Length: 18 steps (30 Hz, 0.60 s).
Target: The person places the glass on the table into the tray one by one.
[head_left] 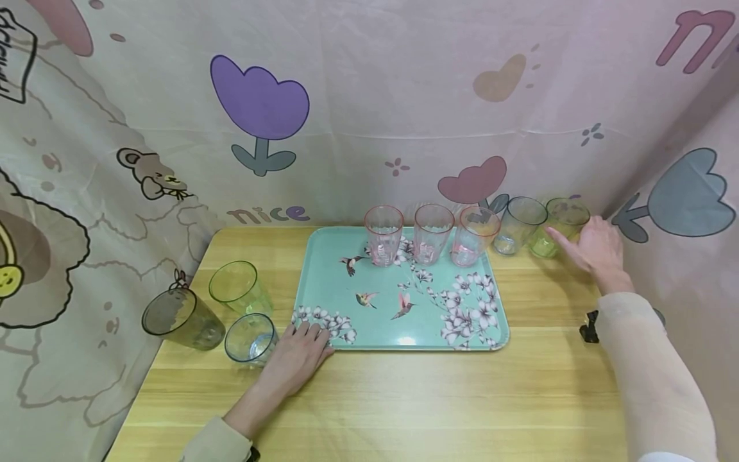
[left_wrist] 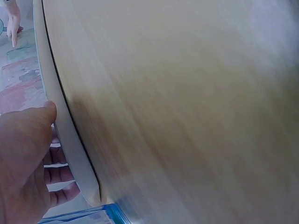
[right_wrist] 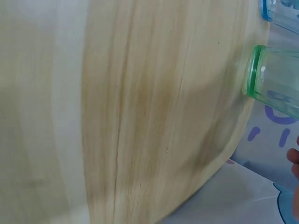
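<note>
My left hand (head_left: pixel 303 340) lies flat on the front left corner of a teal tray (head_left: pixel 404 333) printed with flowers and hummingbirds. In the left wrist view the left hand (left_wrist: pixel 28 158) shows straight fingers beside a pale edge. Three pink cups (head_left: pixel 430 232) stand in a row at the tray's back. My right hand (head_left: pixel 577 247) reaches to the far right of the table, its straight fingers touching a green cup (head_left: pixel 562 224). The right wrist view shows that green cup (right_wrist: pixel 275 84) close by, and only one fingertip (right_wrist: pixel 294 161) at the frame's edge.
A grey-blue cup (head_left: pixel 518 224) stands between the green cup and the tray. Left of the tray stand a grey cup (head_left: pixel 179 317), a green cup (head_left: pixel 239 289) and a blue cup (head_left: pixel 251 339). A patterned curtain (head_left: pixel 369 115) closes in the wooden table (head_left: pixel 404 398).
</note>
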### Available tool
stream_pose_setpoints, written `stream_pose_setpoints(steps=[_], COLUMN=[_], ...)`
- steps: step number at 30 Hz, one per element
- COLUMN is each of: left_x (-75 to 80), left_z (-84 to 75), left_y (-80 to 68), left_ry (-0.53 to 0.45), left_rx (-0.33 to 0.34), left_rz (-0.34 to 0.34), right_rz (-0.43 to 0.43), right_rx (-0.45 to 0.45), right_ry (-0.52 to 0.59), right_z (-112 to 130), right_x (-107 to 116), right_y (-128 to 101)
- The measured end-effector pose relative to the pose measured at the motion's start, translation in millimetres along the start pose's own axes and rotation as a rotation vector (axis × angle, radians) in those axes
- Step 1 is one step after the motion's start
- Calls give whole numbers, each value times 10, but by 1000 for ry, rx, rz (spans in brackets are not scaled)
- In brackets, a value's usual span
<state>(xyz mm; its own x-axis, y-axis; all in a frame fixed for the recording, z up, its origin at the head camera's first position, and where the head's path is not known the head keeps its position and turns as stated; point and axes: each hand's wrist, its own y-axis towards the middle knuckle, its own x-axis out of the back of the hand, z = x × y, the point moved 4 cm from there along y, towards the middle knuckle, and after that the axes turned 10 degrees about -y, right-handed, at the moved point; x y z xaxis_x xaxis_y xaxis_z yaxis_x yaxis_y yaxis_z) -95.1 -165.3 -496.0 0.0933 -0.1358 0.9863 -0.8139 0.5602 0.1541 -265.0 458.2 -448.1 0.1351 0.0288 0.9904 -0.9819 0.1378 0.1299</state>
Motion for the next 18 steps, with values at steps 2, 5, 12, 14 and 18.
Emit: stream_pose_setpoints(steps=[2,5,12,14,18], left_x=[5,12,20,20,21], left_z=[-2,-4,-10,-10,-13], left_y=[0,1,4,3,3], left_ry=[-1,4,7,6,3], left_rx=[-1,-6,-10,-9,-8], left_rz=[-2,-10,-21,-19,-18], right_rz=[3,-4,-32,-39,-43], right_rx=[9,25,46,49,51], right_ry=[-12,-30,-37,-45,-60], right_z=[-4,-15,-16,-13,-4], right_x=[5,19,49,59,87], right_y=[-8,-20,-59,-77,-123])
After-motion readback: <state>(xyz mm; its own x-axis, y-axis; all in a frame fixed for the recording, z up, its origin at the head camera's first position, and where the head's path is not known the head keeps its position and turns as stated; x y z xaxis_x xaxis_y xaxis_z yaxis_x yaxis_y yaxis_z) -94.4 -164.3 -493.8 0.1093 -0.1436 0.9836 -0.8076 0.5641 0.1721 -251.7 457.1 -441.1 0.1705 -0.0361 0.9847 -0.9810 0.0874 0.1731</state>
